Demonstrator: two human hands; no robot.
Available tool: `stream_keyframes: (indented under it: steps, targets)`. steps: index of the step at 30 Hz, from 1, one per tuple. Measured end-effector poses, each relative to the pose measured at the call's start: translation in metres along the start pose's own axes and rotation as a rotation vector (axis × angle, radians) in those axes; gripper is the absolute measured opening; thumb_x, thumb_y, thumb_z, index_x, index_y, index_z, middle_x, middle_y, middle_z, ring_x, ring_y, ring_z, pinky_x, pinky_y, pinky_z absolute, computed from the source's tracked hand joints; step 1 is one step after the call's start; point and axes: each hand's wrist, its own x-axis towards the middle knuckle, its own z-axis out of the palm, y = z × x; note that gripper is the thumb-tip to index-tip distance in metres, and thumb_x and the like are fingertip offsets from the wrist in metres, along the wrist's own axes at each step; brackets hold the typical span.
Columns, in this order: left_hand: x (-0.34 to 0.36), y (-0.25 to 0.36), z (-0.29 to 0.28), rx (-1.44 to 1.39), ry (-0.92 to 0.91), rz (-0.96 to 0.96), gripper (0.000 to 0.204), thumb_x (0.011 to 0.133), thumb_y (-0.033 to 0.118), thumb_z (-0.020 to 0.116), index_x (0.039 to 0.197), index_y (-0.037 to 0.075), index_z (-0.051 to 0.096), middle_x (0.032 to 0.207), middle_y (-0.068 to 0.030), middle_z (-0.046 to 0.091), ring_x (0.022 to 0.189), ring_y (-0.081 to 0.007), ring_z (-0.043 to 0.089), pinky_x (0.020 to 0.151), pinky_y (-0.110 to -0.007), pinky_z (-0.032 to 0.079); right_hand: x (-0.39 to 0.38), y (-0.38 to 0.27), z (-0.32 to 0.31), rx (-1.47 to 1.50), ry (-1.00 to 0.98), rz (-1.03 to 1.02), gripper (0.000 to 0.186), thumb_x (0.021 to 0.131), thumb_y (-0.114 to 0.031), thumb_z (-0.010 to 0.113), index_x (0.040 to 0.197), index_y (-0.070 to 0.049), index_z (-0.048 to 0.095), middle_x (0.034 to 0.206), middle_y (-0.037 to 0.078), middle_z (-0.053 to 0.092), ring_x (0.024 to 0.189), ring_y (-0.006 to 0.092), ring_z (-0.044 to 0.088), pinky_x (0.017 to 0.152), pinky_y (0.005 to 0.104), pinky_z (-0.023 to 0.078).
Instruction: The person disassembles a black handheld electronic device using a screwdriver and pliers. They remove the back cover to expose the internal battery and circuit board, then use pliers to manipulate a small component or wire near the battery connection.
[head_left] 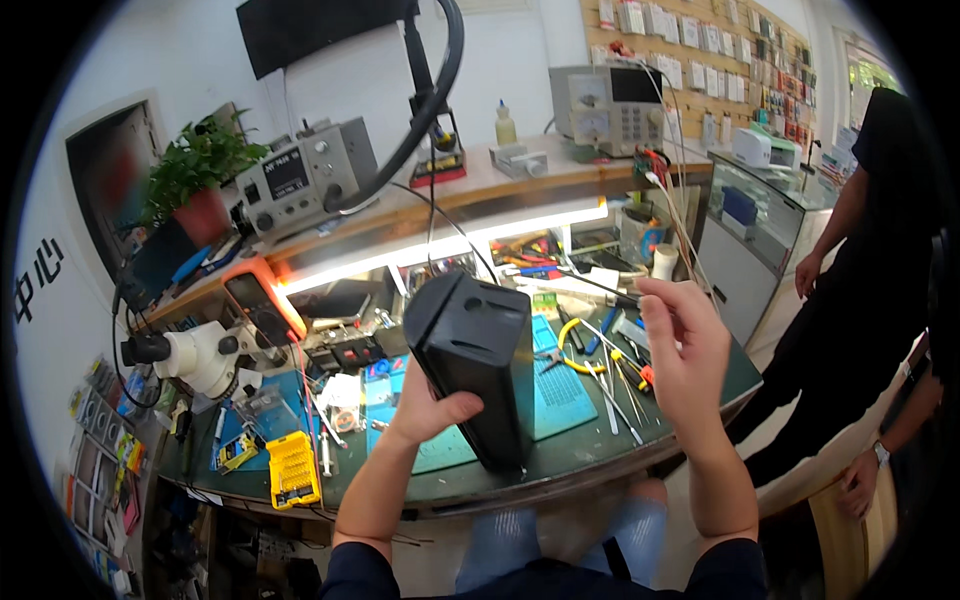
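Left of the two hands [428,407]: closed around the left side of a black housing, thumb laid across its near face.

Black housing [490,370]: one, tall and box-shaped, rounded at one upper edge; held somewhat tilted over the front of the surface [600,452]. Contact of its lower end with the surface cannot be told.

Right hand [688,335]: raised to the right of the housing, apart from it, fingers loosely curled; whether anything is pinched there cannot be told.

Yellow case [293,470]: one, slotted, at the front edge, left.

Teal mat [562,400]: beneath and behind the housing.

Pliers [568,333]: yellow-handled, at the mat's right; slim hand tools beside them.

Microscope [197,357]: white, black eyepiece, far left.

Multimeter [256,296]: orange-edged, propped upright behind.

Lamp strip [450,245]: lit, beneath the raised shelf [580,180].

On the shelf: grey control unit [310,175], left; squeeze bottle [505,124], middle; grey power supply [610,105], right.

Pegboard [700,48]: hung with packets, back right.
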Motion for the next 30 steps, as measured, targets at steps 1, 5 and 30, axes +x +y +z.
stream_keyframes:
  steps: [1, 5, 30]
  targets:
    - [-0.003, -0.001, -0.002, 0.005, 0.003, -0.008, 0.093, 0.077, 0.042, 0.096, 0.145, -0.001, 0.049, 0.128, -0.0069, 0.065, 0.118, -0.0165, 0.062, 0.102, -0.035, 0.05, -0.006, 0.019, 0.004, -0.037, -0.008, 0.065, 0.012, 0.097, -0.012, 0.073, 0.106, -0.004, 0.076, 0.085, 0.008, 0.067, 0.071, 0.0191, 0.06, 0.063, 0.0314, 0.047]
    - [0.004, -0.01, 0.001, 0.005, -0.028, -0.022, 0.091, 0.078, 0.042, 0.095, 0.144, 0.0, 0.049, 0.129, -0.007, 0.064, 0.117, -0.0164, 0.062, 0.1, -0.035, 0.051, -0.063, 0.13, 0.038, -0.467, -0.207, -0.038, 0.014, 0.09, -0.018, 0.078, 0.101, -0.01, 0.08, 0.094, 0.005, 0.074, 0.09, 0.0287, 0.065, 0.082, 0.0424, 0.049]
    - [0.028, -0.011, -0.01, -0.091, 0.06, 0.147, 0.086, 0.096, 0.061, 0.069, 0.149, -0.001, 0.042, 0.14, -0.0206, 0.06, 0.125, -0.0324, 0.065, 0.102, -0.044, 0.056, 0.011, -0.019, 0.082, 0.413, -0.128, -0.02, 0.057, 0.091, -0.028, 0.083, 0.136, 0.001, 0.063, 0.118, 0.011, 0.07, 0.105, 0.018, 0.068, 0.091, 0.0308, 0.055]
